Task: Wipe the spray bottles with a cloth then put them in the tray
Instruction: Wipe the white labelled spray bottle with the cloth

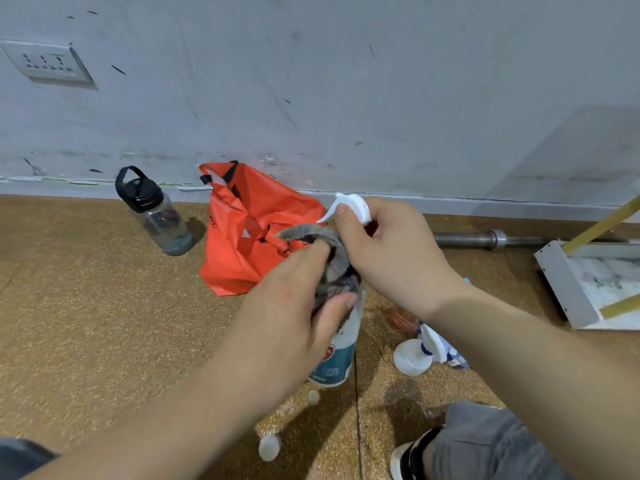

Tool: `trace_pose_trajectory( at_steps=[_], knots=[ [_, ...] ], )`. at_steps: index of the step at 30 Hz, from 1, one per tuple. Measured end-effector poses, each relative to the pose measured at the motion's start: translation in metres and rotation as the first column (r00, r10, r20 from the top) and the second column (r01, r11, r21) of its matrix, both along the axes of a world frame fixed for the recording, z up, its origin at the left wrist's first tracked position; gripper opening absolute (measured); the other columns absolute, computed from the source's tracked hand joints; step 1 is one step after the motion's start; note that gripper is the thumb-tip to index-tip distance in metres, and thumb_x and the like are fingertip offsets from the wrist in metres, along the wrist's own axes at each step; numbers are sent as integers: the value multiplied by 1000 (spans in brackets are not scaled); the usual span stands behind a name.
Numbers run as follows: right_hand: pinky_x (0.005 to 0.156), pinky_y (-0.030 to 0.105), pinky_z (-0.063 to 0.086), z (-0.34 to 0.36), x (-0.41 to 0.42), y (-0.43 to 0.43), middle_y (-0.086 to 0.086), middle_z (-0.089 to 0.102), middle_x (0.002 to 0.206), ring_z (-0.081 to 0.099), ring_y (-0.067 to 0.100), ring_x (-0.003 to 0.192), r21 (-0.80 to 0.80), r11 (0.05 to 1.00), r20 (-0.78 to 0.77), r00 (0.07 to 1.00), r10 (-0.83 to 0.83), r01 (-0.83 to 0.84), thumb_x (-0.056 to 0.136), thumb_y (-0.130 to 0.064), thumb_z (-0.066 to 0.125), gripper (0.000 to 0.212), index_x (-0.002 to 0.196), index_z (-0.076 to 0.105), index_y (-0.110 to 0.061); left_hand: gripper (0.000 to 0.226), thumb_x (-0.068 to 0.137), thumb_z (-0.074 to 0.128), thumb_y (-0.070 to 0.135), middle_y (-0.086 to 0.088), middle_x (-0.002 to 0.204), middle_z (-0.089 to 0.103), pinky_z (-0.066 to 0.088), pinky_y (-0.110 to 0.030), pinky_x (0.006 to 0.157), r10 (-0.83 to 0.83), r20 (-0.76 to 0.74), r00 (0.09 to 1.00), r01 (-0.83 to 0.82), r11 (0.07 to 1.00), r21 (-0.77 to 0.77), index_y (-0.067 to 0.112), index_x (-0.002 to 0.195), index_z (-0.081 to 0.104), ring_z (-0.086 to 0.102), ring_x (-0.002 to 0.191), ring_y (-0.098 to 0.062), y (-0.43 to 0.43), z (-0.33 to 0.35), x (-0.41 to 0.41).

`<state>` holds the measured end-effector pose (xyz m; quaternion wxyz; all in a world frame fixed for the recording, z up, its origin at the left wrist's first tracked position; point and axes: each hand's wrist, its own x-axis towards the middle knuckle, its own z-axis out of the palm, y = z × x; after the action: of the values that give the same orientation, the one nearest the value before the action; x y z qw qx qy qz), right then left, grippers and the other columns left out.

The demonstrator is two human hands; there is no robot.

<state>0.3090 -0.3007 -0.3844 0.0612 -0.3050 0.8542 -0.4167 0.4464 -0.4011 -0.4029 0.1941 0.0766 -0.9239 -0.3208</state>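
Where the speckled brown floor (pixel 86 323) meets a scuffed grey wall (pixel 346 81), a wall socket (pixel 48 64) sits high up, far to the left of both hands. Beyond the left hand (pixel 291 313) lie an orange bag (pixel 249 233) and, farther left, a clear water bottle (pixel 156 216) with a black cap. Beyond the right hand (pixel 391 251) a steel bar (pixel 485 239) lies along the skirting. The white tray (pixel 561 282) sits on the floor well to the right of the right hand — two yellow sticks cross it.

The spray bottle (pixel 337 358) is held between the hands. The right hand's fingers curl round its white trigger head (pixel 356 204) at the top, thumb against the side. Just below, the left hand grips a grey cloth (pixel 325 240) bunched against the bottle's neck and shoulder, thumb on one side, fingers on the other — the teal label shows beneath that hand. A second spray bottle (pixel 414 356) lies on its side on the floor under the right wrist, apart from the tray.
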Motion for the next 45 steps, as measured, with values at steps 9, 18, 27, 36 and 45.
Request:
trace_pose_trajectory(
  at_steps=[9, 18, 27, 36, 45],
  knots=[
    [57, 43, 51, 15, 4, -3, 22, 61, 63, 56, 24, 56, -228, 972, 241, 970, -7, 64, 101, -38, 56, 44, 68, 66, -10, 42, 105, 37, 54, 9, 91, 58, 42, -37, 87, 171, 32, 985, -173, 935, 309, 25, 83, 58, 56, 94, -12, -38, -16, -25],
    [45, 29, 37, 13, -2, 1, -1, 46, 42, 34, 21, 45, -164, 982, 226, 972, -60, 99, 100, -36, 55, 59, 46, 52, -13, 31, 103, 53, 44, 9, 123, 61, 48, -34, 104, -43, -3, 999, 43, 974, 222, 25, 127, 54, 58, 119, -5, -19, -31, -12],
    [42, 24, 18, 11, 5, -3, -4, 24, 47, 21, 12, 45, -93, 984, 195, 972, -129, 149, 100, -35, 59, 59, 53, 29, -17, 32, 98, 57, 40, 1, 106, 56, 44, -34, 82, 55, -42, 998, -57, 998, -42, 16, 118, 52, 56, 100, -19, -3, -26, -17],
    [61, 60, 61, 11, -11, 1, 37, 63, 71, 69, 30, 52, -226, 940, 381, 911, -156, 256, 99, -35, 58, 54, 80, 61, 15, 40, 109, 44, 40, 2, 92, 82, 58, -28, 84, 67, 447, 892, -429, 432, 793, 14, 111, 74, 78, 88, -15, -39, -41, -20],
    [61, 52, 64, 3, -22, 3, 39, 65, 77, 69, 33, 52, -183, 922, 444, 865, -232, 341, 100, -33, 58, 51, 86, 65, 16, 19, 98, 70, 19, -21, 106, 78, 61, -33, 77, 193, 363, 912, -403, 242, 883, 4, 108, 74, 76, 84, -25, -42, -43, -26]
  ],
)
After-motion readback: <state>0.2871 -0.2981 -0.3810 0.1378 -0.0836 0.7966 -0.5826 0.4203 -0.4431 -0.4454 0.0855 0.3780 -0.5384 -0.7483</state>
